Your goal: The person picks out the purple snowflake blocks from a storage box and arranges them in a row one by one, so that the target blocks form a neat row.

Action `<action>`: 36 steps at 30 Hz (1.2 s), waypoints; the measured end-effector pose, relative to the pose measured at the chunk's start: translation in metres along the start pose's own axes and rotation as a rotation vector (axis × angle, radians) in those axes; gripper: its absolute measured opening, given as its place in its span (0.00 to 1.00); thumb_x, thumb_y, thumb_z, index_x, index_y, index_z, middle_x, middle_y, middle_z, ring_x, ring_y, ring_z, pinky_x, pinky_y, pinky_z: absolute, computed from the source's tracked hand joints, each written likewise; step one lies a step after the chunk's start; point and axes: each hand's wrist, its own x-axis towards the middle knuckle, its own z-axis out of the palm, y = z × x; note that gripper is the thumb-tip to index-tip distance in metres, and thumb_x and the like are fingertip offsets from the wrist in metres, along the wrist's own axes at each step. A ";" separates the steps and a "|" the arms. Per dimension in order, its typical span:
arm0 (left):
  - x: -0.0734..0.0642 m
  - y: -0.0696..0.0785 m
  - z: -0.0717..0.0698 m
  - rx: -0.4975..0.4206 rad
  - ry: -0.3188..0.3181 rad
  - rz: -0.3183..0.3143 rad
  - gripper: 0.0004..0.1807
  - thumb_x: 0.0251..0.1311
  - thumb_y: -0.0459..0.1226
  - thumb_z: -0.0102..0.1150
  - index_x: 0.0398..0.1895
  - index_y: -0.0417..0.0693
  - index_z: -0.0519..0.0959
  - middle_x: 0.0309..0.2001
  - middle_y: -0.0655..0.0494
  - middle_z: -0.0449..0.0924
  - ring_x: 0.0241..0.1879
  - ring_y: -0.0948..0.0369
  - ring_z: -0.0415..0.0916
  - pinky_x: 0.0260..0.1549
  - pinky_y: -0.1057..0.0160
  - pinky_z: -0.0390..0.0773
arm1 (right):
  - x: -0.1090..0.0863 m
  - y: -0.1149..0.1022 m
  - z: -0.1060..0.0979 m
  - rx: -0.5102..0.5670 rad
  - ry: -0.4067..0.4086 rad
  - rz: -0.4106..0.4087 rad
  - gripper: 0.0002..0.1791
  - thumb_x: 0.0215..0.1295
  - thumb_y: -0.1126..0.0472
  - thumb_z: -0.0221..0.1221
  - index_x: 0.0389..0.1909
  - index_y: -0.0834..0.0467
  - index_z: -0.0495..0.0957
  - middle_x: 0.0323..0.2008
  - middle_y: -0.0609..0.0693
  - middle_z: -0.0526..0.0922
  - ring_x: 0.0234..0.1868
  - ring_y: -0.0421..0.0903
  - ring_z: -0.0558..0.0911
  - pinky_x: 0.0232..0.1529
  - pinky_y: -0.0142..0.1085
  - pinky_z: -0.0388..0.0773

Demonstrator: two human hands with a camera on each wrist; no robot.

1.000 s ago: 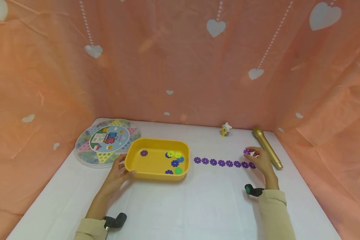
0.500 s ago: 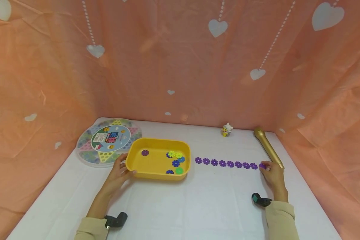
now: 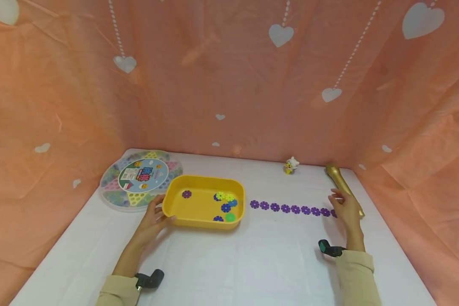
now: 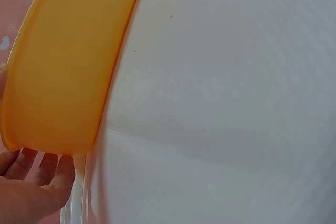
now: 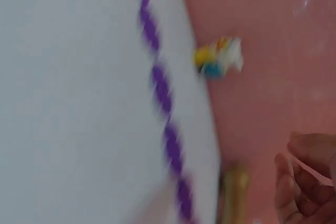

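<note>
My left hand (image 3: 151,221) holds the left end of a shallow yellow plastic tub (image 3: 203,223), thumb at the front wall and fingers along the side. In the left wrist view the fingertips touch the tub's end wall. Several flower-shaped plastic discs lie in the tub, among them a purple disc (image 3: 186,194), a green disc (image 3: 230,217) and blue and yellow ones. To the right runs a straight row of purple discs (image 3: 285,208). Over its right end is my right hand (image 3: 347,212), nothing between thumb and fingers, partly hiding the last disc (image 3: 333,213).
A gold microphone-shaped stick (image 3: 342,182) lies just behind my right hand. A small white and yellow figurine (image 3: 291,165) stands at the back edge. At the left is a round, clear game case (image 3: 112,197). Peach curtains (image 3: 229,85) enclose the table on three sides.
My right hand has set a purple disc down at the right end of the row, let go of it and lifted slightly. The left hand stays on the tub.
</note>
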 end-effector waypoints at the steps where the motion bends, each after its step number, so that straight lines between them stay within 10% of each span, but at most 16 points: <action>1: 0.000 0.000 0.000 -0.003 -0.001 0.003 0.44 0.56 0.30 0.60 0.70 0.42 0.44 0.69 0.40 0.44 0.64 0.43 0.52 0.46 0.83 0.66 | 0.005 -0.011 0.005 0.055 0.018 -0.024 0.16 0.64 0.66 0.56 0.49 0.71 0.75 0.40 0.68 0.79 0.34 0.36 0.77 0.30 0.15 0.69; 5: 0.001 -0.001 0.001 -0.018 0.002 0.006 0.43 0.57 0.29 0.59 0.70 0.42 0.44 0.69 0.40 0.43 0.64 0.42 0.52 0.45 0.84 0.66 | 0.018 -0.067 0.031 0.288 0.000 -0.140 0.15 0.62 0.67 0.57 0.48 0.72 0.76 0.40 0.69 0.80 0.34 0.25 0.74 0.36 0.14 0.70; 17: 0.001 -0.004 0.003 0.014 0.012 0.033 0.41 0.57 0.29 0.59 0.69 0.42 0.46 0.67 0.39 0.46 0.63 0.44 0.54 0.51 0.78 0.65 | 0.004 -0.218 0.125 0.538 -0.341 -0.309 0.15 0.64 0.68 0.56 0.49 0.71 0.75 0.46 0.65 0.80 0.47 0.58 0.79 0.49 0.37 0.78; 23: 0.001 -0.003 0.002 0.032 0.016 0.021 0.42 0.57 0.30 0.59 0.69 0.42 0.46 0.68 0.40 0.45 0.62 0.45 0.55 0.61 0.60 0.64 | -0.008 -0.246 0.176 0.572 -0.469 -0.376 0.14 0.64 0.67 0.55 0.48 0.69 0.77 0.45 0.63 0.81 0.45 0.56 0.81 0.47 0.40 0.79; 31: 0.000 -0.001 0.002 0.011 0.019 -0.003 0.43 0.57 0.30 0.59 0.70 0.43 0.44 0.68 0.39 0.45 0.63 0.42 0.54 0.45 0.81 0.66 | -0.016 -0.254 0.240 0.340 -0.649 -0.387 0.15 0.63 0.63 0.58 0.49 0.64 0.78 0.46 0.56 0.82 0.47 0.50 0.80 0.49 0.33 0.77; 36: 0.000 -0.002 0.002 0.032 0.026 -0.002 0.43 0.57 0.31 0.59 0.70 0.43 0.45 0.68 0.39 0.46 0.63 0.42 0.55 0.50 0.73 0.68 | -0.021 -0.253 0.263 0.217 -0.715 -0.480 0.14 0.62 0.68 0.57 0.48 0.67 0.78 0.47 0.59 0.81 0.50 0.52 0.79 0.53 0.36 0.75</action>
